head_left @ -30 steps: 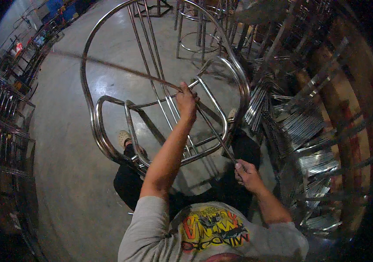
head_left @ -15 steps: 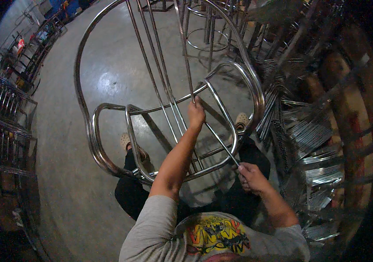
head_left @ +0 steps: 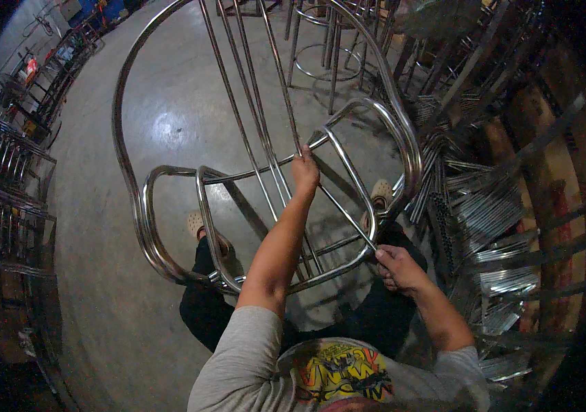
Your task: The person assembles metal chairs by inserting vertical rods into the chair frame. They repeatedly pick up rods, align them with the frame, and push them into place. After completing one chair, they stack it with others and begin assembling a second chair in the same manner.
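A shiny chair frame (head_left: 412,163) of bent metal tube stands in front of me, with a tall looped back and two side loops. My left hand (head_left: 305,172) is closed round a thin metal rod (head_left: 345,215) near the frame's crossbar. The rod slants from the top of the view down to my right hand (head_left: 401,270), which grips its lower end by the frame's right front corner. Left of it, several similar rods (head_left: 226,93) run lengthwise through the frame, past the crossbar. Whether their upper ends are fixed cannot be seen.
Bundles of metal rods and tubes (head_left: 488,218) lie on the right, beside brown cardboard (head_left: 547,172). Round-ringed metal stool frames (head_left: 327,62) stand at the back. Stacked metal frames (head_left: 6,223) line the left. My feet (head_left: 381,192) rest on the concrete floor (head_left: 94,275) under the chair frame.
The rod in my hands has swung its upper part to the left. My right hand has risen slightly, and my left hand has shifted a little left and down.
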`<state>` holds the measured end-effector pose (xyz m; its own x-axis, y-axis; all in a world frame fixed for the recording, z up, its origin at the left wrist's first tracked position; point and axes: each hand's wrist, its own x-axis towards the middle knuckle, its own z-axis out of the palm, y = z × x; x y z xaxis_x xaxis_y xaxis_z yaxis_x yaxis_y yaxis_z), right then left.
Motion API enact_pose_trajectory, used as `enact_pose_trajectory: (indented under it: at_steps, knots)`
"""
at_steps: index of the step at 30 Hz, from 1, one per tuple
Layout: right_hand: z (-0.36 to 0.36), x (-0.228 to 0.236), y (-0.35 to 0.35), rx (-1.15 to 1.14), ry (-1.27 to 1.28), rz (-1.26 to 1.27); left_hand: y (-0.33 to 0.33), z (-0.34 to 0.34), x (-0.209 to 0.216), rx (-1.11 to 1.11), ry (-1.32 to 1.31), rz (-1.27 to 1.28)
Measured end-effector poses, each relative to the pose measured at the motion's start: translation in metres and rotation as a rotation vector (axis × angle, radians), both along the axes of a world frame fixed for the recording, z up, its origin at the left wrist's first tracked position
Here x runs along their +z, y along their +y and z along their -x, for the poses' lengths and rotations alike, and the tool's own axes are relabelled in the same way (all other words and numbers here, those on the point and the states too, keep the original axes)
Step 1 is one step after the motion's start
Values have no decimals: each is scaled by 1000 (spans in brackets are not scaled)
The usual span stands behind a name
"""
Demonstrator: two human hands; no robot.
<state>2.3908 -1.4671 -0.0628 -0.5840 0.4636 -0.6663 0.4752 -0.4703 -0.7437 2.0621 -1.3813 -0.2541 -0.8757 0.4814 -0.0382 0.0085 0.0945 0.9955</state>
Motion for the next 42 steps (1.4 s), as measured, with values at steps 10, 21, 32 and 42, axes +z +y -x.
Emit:
enact_pose_trajectory:
  at_steps: [10,21,32,42]
  knots:
    - [3,-5,3,44,-48,-30,-7,1,2,17,26,0]
    - [10,-6,10,71,-14,-59,-13,12,22,-35,-33,20]
    - [35,-37,-15,-32,79,-60,-91,-46,91,-59,570,154]
    - [49,-52,-5,211,109,-719,-166,-64,91,-238,704,742]
